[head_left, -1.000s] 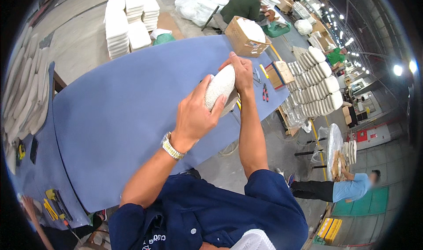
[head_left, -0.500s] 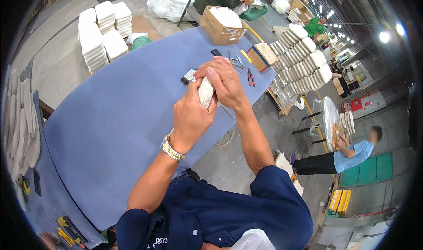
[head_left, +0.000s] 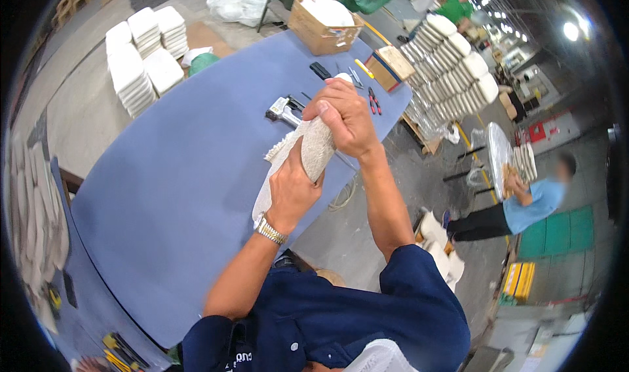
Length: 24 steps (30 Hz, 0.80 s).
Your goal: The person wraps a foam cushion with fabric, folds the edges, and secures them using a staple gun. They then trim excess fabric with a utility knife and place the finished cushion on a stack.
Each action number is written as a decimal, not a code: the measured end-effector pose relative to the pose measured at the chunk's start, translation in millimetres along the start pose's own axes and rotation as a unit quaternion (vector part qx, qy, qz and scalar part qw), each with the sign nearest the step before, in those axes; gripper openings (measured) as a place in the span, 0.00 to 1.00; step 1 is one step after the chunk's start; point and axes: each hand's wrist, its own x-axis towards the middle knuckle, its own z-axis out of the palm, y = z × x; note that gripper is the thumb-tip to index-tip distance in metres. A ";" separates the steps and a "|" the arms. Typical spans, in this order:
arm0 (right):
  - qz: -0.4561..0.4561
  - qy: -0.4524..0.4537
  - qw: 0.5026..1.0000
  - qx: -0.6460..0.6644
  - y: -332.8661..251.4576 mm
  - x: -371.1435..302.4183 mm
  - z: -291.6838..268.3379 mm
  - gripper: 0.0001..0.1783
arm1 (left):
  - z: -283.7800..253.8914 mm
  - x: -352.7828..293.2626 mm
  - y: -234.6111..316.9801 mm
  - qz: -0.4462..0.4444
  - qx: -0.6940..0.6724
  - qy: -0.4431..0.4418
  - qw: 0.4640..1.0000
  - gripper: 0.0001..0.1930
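Fingers of the right hand (head_left: 347, 124) are curled close together over the far end of the pad (head_left: 318, 142), its thumb pressed along the top. Those of the left hand (head_left: 293, 196) are clamped on the lower part, one digit stretched up its face; the rest are partly hidden, so their exact spread cannot be told. Neither grip shows any gap to speak of.

Both hands hold the pad up over the near side of the surface (head_left: 164, 188), to the right of the stapler (head_left: 284, 110) and nearer the person. Its textured cloth wraps the part between the hands, while a ragged edge (head_left: 278, 150) sticks out, loose, on the side toward the stapler. The cover thus looks shaped round the pad but not fully tidied; whether any of it is fastened cannot be seen. That free edge seems the part left undone.

The stapler lies unheld. Pliers (head_left: 374, 101) and a yellow cutter (head_left: 363, 68) lie to its right, also untouched, with a carton (head_left: 325, 31) beyond it.
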 end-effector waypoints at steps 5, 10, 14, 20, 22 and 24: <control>-0.084 0.104 0.988 -0.082 -23.1 -24.0 29.1 0.05 | -9.3 0.3 -6.7 0.028 -0.004 -0.056 0.998 0.36; -0.120 0.161 0.979 0.028 -11.1 -22.9 34.8 0.08 | -18.8 -4.9 -9.8 0.013 0.009 -0.028 1.000 0.37; -0.035 0.154 0.985 0.065 52.0 -17.1 9.8 0.17 | -12.9 -15.8 -6.8 0.037 -0.022 0.036 0.998 0.26; 0.017 0.107 0.991 0.076 54.0 -8.0 1.0 0.19 | -16.1 -24.0 -18.8 0.048 -0.053 0.027 0.997 0.41; -0.126 0.102 0.987 0.000 17.0 3.5 6.9 0.17 | -18.4 -26.3 -23.2 0.057 -0.070 0.040 0.995 0.42; -0.095 0.053 0.994 0.001 3.5 -1.6 14.3 0.16 | -20.8 -40.8 -28.3 0.017 -0.086 0.019 0.996 0.41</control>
